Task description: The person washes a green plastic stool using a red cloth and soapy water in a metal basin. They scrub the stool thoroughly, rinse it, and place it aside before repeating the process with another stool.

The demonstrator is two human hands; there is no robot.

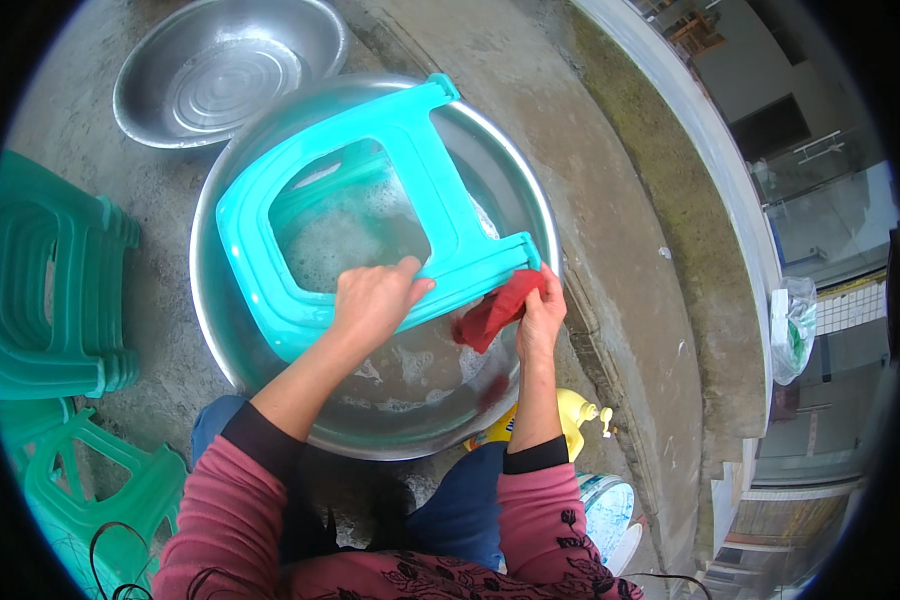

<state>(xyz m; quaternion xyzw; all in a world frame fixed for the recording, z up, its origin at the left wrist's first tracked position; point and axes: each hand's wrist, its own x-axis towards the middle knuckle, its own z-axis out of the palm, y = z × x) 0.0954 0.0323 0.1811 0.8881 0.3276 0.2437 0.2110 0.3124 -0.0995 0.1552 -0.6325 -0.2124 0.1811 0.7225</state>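
A turquoise plastic stool [420, 202] lies on its side in a large round metal basin [202, 300]. Soapy water [337, 240] with patches of foam fills the lower part of the basin. My left hand [375, 296] grips the stool's near side edge, thumb and fingers wrapped over the plastic beside the opening. In my right hand [541, 307] is a red cloth [499, 311], held against the foot of the stool's near leg at the right. The cloth's loose end hangs over the water.
Another metal basin [232, 82] stands at the upper left. Stacked green plastic stools [60, 285] are at the left, with another green stool [105, 472] below them. A yellow detergent bottle [574, 416] and a white bucket [607, 502] stand at the lower right. A concrete step [645, 187] runs along the right.
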